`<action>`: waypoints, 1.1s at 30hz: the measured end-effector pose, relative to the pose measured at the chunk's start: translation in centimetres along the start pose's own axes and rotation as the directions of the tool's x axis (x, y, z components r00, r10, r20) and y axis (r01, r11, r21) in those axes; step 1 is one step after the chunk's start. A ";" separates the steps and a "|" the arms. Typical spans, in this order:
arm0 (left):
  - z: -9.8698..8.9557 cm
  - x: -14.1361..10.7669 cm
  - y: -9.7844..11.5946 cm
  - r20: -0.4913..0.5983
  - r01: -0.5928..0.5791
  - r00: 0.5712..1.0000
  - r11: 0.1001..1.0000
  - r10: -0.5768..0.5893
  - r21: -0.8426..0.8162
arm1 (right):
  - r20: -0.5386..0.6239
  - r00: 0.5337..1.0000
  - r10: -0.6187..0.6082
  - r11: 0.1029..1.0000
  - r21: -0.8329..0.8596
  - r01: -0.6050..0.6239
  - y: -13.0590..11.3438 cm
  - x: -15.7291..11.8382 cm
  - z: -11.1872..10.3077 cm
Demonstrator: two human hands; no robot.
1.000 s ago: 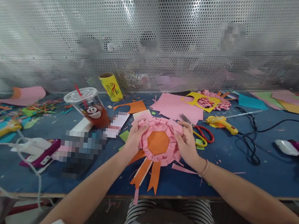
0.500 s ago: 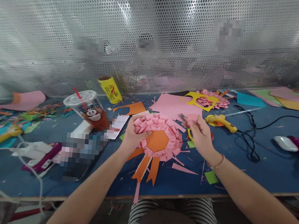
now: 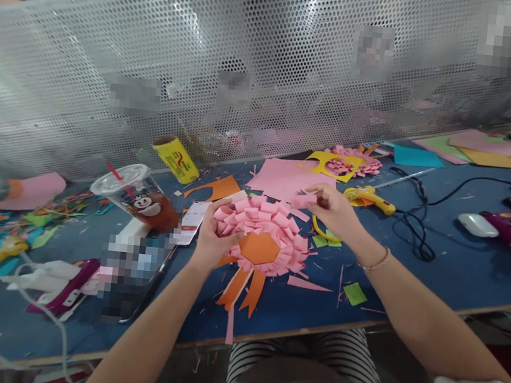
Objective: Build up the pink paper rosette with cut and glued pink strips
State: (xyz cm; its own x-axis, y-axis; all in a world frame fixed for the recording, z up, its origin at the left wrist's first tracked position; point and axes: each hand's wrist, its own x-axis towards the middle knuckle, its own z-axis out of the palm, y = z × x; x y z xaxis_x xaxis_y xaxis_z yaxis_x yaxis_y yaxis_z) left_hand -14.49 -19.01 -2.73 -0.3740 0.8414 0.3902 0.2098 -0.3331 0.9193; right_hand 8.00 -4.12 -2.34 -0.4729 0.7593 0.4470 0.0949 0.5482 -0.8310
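Note:
A pink paper rosette [image 3: 289, 244] with an orange centre [image 3: 259, 247] and orange ribbon tails [image 3: 251, 291] is in front of me, near the table's front edge. My left hand [image 3: 217, 233] grips its left rim, with the thumb over the front loops. Just beyond the rosette's upper right, my right hand [image 3: 329, 208] pinches a small pink paper piece [image 3: 304, 200] between its fingertips. A large pink sheet [image 3: 284, 178] lies behind the rosette.
Left of the rosette are a drink cup [image 3: 151, 205], a phone [image 3: 190, 224] and a yellow tube [image 3: 177, 160]. A yellow glue gun [image 3: 370, 199] with its black cord lies to the right. A perforated metal screen [image 3: 269, 65] stands behind the table.
The view has turned slightly right. My right hand has moved a little toward the rosette with the pink piece, its fingers more extended. My left hand keeps its hold on the rim.

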 end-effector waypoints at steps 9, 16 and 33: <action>0.2 -0.2 -0.1 0.044 0.087 0.995 0.994 -0.084 -0.059 | 0.285 0.941 0.184 0.935 0.245 -0.257 -0.6 -0.7 1.9; 0.5 -0.4 0.1 0.067 0.099 0.993 0.994 -0.095 -0.051 | 0.311 0.920 0.238 0.910 0.259 -0.322 -1.2 -0.8 1.5; 0.3 -0.2 -0.4 0.002 -0.005 1.000 0.989 0.005 0.149 | 0.347 0.879 0.327 0.791 0.409 -0.455 -0.3 -0.9 2.3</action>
State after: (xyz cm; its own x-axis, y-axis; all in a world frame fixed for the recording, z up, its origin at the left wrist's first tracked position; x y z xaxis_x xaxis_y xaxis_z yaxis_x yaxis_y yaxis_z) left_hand -14.17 -18.91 -3.18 -0.3711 0.8405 0.3947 0.3443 -0.2701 0.8991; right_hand 6.40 -5.82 -3.25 -0.6886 0.7251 0.0067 -0.0677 -0.0551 -0.9962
